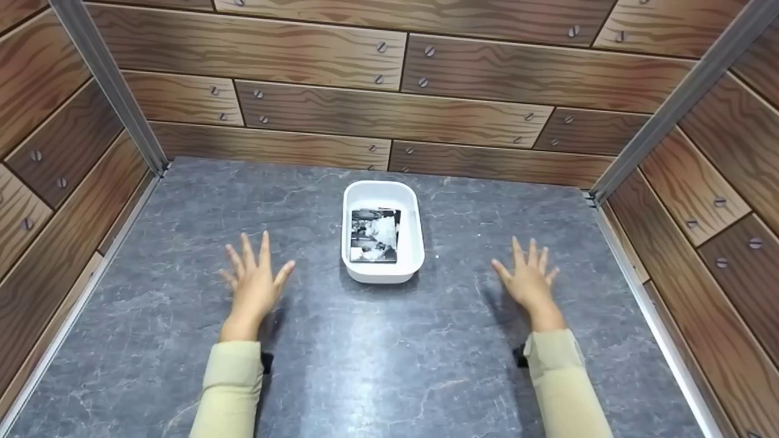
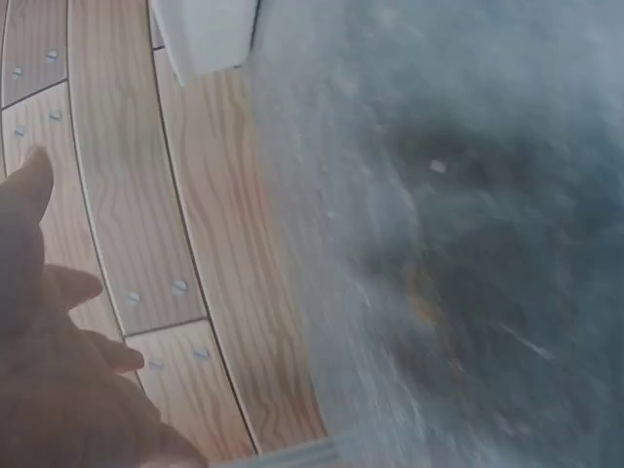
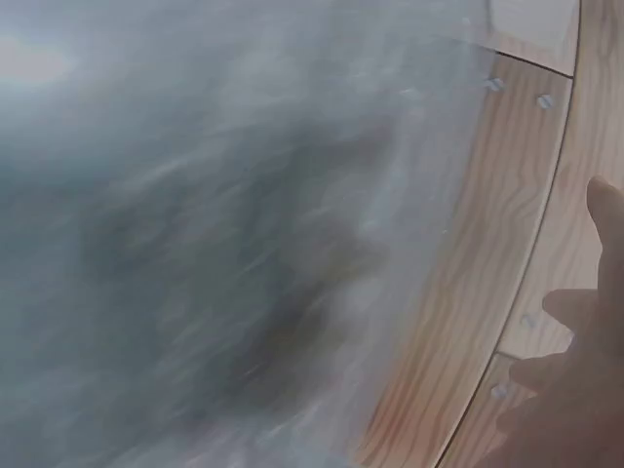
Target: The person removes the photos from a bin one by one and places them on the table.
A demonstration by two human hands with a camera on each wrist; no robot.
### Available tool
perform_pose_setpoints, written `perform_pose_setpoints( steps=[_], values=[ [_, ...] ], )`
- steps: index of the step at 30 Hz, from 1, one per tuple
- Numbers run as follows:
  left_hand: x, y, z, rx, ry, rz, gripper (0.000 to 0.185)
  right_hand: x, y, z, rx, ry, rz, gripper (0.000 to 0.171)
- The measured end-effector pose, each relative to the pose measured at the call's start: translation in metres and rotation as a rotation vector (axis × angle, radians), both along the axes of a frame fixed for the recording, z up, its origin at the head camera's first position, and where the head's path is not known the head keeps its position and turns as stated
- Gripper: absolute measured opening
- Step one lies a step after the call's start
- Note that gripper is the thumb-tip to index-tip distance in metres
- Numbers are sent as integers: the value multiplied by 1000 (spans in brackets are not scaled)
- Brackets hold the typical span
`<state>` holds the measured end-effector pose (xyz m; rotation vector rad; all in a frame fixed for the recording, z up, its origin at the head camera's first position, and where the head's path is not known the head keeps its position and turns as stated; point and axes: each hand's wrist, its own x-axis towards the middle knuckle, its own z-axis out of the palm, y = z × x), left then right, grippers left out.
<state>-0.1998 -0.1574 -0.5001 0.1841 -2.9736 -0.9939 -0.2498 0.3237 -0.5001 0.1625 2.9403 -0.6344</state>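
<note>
A white rectangular tub [image 1: 383,278] with rounded corners stands on the grey marbled tabletop, between the two hands. Inside it lie black-and-white photo cards [image 1: 373,236], one mostly covering what is beneath. To the tub's left, the left hand [image 1: 254,283] is held with fingers spread and nothing in it. The right hand [image 1: 530,281] is likewise spread and bare, off to the tub's right. Both hands are apart from the tub. A corner of the tub [image 2: 210,39] shows at the top of the left wrist view, and part of it [image 3: 534,21] at the top of the right wrist view.
Wood-plank patterned walls [image 1: 316,109] enclose the grey tabletop [image 1: 389,353] at the back and both sides. Metal posts stand in the back left corner [image 1: 112,85] and the back right corner [image 1: 681,103]. Small white specks lie right of the tub.
</note>
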Motion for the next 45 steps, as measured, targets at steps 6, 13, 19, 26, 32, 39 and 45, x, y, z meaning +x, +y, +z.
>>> perform_pose_setpoints(
  steps=[6,13,19,26,32,39,45],
  values=[
    [-38,33,8,358,103,20,76,-31,-54,18,-297,168,-17,75],
    [-67,66,0,804,26,107,71,-50,-140,24,-723,191,-62,80],
    [-76,85,-19,1118,-65,176,64,-59,-192,12,-961,105,-125,75],
    [-80,97,-34,1193,-111,142,60,-88,-208,-44,-978,66,-171,74],
    [-82,96,-41,1122,-101,131,53,-198,-181,-198,-922,46,-266,97],
    [-78,94,-44,1129,-132,135,47,-229,-175,-245,-933,-8,-311,111],
    [-79,92,-45,1146,-132,111,46,-98,-221,-49,-952,-140,-340,76]
  ],
)
